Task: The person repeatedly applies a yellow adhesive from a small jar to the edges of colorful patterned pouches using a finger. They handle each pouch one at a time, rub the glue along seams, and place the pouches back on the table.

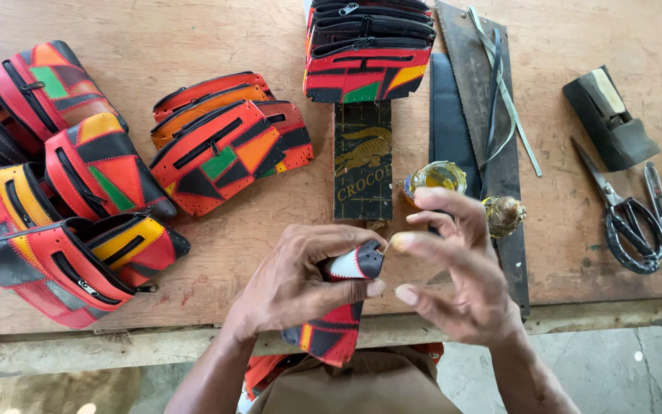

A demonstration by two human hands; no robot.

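Note:
My left hand (296, 280) grips a patchwork leather piece (339, 326) of red, black, white and yellow, holding it upright at the table's front edge. My right hand (453, 264) hovers just to its right, fingers spread, with a yellowish smear on the index fingertip near the top corner of the piece. A small open glass jar of yellow glue (435, 178) stands just beyond my right hand, with its lid (503, 215) lying beside it.
Several finished patchwork pouches lie at the left (78, 192) and centre (227, 142), and a stack stands at the top (367, 54). A hand saw (475, 100), a dark box (362, 161), scissors (626, 218) and a black block (611, 119) lie on the wooden table (576, 46).

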